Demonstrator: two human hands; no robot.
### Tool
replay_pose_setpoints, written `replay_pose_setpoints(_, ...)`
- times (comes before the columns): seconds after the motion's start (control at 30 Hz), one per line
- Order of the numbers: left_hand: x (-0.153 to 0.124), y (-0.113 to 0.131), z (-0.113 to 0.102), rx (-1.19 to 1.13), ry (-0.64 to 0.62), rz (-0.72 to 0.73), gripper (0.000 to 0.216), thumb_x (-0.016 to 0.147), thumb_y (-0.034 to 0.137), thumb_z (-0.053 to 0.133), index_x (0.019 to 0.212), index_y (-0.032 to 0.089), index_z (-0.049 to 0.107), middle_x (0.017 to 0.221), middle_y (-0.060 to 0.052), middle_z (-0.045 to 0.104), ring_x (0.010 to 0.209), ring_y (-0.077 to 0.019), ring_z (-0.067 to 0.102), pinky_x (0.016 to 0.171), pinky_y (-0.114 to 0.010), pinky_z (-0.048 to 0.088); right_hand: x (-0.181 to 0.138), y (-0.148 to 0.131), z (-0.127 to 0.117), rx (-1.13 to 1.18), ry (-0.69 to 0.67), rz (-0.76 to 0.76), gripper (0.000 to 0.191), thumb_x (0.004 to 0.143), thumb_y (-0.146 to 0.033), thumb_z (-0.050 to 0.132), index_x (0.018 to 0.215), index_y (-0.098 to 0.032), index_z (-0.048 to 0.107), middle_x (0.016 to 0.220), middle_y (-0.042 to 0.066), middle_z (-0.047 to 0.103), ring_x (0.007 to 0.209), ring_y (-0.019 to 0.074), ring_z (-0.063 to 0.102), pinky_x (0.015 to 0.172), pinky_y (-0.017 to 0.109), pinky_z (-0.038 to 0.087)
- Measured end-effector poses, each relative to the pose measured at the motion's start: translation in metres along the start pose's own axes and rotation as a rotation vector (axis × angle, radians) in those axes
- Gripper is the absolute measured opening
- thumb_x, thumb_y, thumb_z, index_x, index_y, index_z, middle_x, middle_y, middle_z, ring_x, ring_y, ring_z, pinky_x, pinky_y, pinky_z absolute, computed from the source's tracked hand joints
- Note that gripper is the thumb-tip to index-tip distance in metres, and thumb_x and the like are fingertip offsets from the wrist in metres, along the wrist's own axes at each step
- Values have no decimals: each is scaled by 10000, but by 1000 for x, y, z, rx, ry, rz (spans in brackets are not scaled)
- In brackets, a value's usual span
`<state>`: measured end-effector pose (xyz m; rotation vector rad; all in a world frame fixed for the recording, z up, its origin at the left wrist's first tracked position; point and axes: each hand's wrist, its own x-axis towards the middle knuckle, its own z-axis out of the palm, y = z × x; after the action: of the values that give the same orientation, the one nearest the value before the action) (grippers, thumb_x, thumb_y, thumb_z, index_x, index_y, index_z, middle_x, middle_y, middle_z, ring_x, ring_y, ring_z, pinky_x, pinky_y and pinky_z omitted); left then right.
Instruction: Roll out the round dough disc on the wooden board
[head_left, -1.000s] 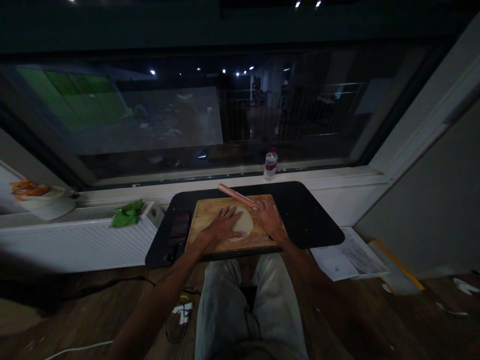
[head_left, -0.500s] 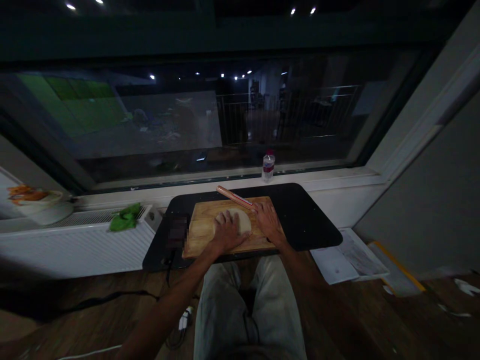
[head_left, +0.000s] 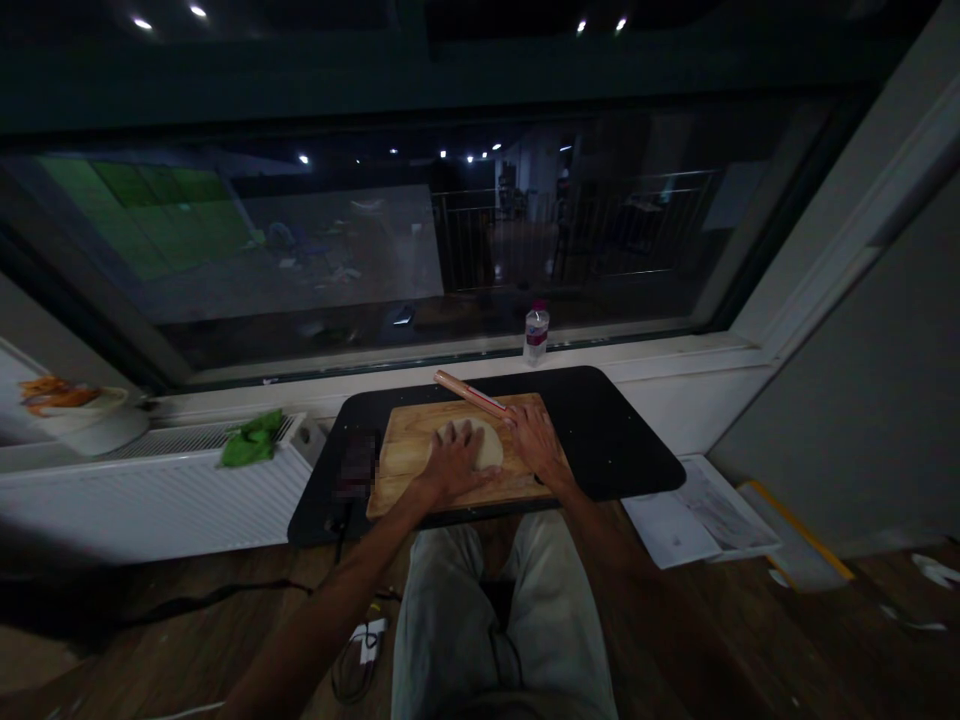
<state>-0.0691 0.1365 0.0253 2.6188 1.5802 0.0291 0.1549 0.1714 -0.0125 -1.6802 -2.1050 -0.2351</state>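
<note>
Your left hand (head_left: 454,458) has turned since one second ago, its fingers now directed more toward the window; your right hand (head_left: 534,438) is found in nearly the same position. You have the left hand open and flat, fingers spread, over the near-left part of a pale, round, flat sheet of dough (head_left: 490,447), with the thumb by its near edge. Your right hand lies over the near end of a slim, light-brown wooden rolling pin (head_left: 474,394) marked with a red and white stripe; how tightly those fingers are closed cannot be told. The pin slants away to the left, its far end reaching past the far edge of the rectangular, light-brown wooden board (head_left: 400,450). The dough lies on that board, right of its middle, and the board rests on the black, round-cornered desk (head_left: 622,430). Left of the board is a dark rectangular object (head_left: 355,466) (its surface is blurred). Beyond the desk, a clear plastic bottle with a reddish cap (head_left: 536,336) stands upright on the white windowsill (head_left: 637,354).
</note>
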Motion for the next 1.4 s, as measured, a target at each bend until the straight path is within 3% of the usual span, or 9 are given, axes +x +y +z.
replay_pose_setpoints(0.3, -2, -1, -2, -15, 23, 28, 917, 1019, 811, 537, 1735, 245, 454, 1842, -200, 351, 1646, -574, 337, 1295, -759, 282, 0, 0, 4, -18, 11, -5, 410, 1210, -321, 358, 1418, -199, 689, 1319, 148, 713, 1214, 300, 617, 1110, 459, 452)
replay_pose_setpoints(0.5, -5, -6, -5, -40, 6, 101, 870, 1039, 809, 493, 1754, 315, 434, 1862, -143, 336, 1687, -507, 308, 1347, -689, 250, 0, 2, 4, 27, 37, 1, 410, 1194, -334, 390, 1454, -199, 677, 1340, 160, 714, 1262, 312, 603, 1137, 476, 455)
replay_pose_setpoints(0.67, -9, -6, 1, -46, -56, -80, 1049, 978, 910, 470, 1793, 264, 333, 1877, -239, 232, 1691, -585, 246, 1303, -766, 245, -1, 1, 2, 42, 52, 28, 385, 1195, -341, 415, 1435, -192, 676, 1329, 161, 715, 1275, 312, 614, 1161, 467, 452)
replay_pose_setpoints(0.83, -13, -10, 1, -15, -135, -202, 1253, 877, 994, 509, 1802, 186, 257, 1843, -340, 224, 1670, -629, 255, 1260, -775, 292, -1, 0, -3, 87, 45, 27, 380, 1194, -332, 420, 1447, -205, 674, 1325, 153, 709, 1252, 299, 611, 1153, 457, 457)
replay_pose_setpoints(1.13, 7, -46, -2, -47, -68, 128, 1191, 898, 907, 633, 1786, 177, 325, 1857, -261, 271, 1732, -464, 254, 1366, -561, 287, -2, -4, -11, 63, 13, 18, 388, 1202, -324, 414, 1476, -221, 669, 1328, 129, 708, 1217, 283, 614, 1146, 449, 455)
replay_pose_setpoints(1.27, 26, -55, -15, -65, -87, 230, 1054, 915, 817, 719, 1756, 255, 422, 1856, -166, 341, 1739, -399, 263, 1369, -502, 313, -3, -7, -11, 43, 28, 38, 369, 1202, -329, 422, 1440, -202, 675, 1339, 135, 714, 1269, 297, 603, 1161, 451, 450)
replay_pose_setpoints(1.4, 40, -53, -21, -62, -21, 169, 568, 1052, 512, 754, 1526, 221, 643, 1595, -141, 624, 1428, -348, 635, 1182, -585, 556, -4, -8, -11, 32, 60, 28, 361, 1203, -332, 423, 1418, -186, 674, 1314, 140, 725, 1285, 310, 598, 1177, 453, 448)
